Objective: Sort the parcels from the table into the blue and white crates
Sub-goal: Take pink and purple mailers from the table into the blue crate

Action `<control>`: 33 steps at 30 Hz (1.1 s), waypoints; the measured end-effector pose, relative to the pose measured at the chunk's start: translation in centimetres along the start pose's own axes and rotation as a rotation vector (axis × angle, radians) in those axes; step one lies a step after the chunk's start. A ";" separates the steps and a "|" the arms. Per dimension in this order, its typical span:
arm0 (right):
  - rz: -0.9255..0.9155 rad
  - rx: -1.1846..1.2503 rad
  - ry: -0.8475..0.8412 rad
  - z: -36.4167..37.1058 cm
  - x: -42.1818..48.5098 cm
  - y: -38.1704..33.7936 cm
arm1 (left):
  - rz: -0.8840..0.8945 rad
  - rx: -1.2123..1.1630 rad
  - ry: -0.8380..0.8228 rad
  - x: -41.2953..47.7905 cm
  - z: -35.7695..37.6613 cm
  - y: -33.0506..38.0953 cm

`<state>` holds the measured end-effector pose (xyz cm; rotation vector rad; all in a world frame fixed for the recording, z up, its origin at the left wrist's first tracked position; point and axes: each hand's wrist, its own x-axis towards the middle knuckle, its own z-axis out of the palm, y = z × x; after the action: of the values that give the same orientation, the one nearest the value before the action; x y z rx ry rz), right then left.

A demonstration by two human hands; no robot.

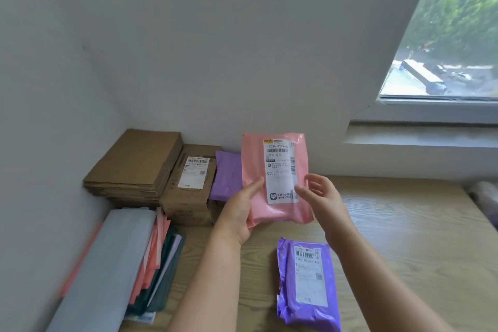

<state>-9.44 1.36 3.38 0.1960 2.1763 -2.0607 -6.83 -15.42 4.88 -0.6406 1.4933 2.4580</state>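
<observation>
Pink parcel [253,164], one of four parcels we count, is held upright above the table [404,237] at mid-frame. Our left hand [239,213] grips its lower left corner; our right hand [320,194] pinches its right edge, thumb on the white label [280,170]. One purple parcel [307,283] lies flat on the table at lower centre. A second purple parcel [226,178] and one labelled cardboard box [188,191] sit by the wall [242,62], centre left, beside one stack of flattened cardboard [134,164]. A pile of flat mailing bags [151,259] lies lower left.
</observation>
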 end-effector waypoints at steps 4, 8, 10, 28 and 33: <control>0.106 0.172 -0.115 -1.4 -0.7 0.0 | -0.025 0.031 -0.018 -0.2 0.0 -0.2; 0.091 0.172 -0.128 -1.9 -1.5 0.2 | -0.046 0.050 -0.037 0.2 -0.3 -1.1; 0.091 0.162 -0.134 -2.1 -1.8 0.3 | -0.046 0.060 -0.035 0.4 -0.5 -1.5; 0.134 0.175 -0.141 -2.8 -2.7 0.4 | -0.048 0.148 -0.120 0.7 0.1 -1.9; 0.154 0.164 -0.152 -3.7 -3.4 0.6 | -0.071 0.258 -0.122 1.1 0.9 -3.0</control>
<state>-6.07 5.12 3.67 0.2092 1.8471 -2.0932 -6.87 -13.22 2.37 -0.4762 1.6691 2.1604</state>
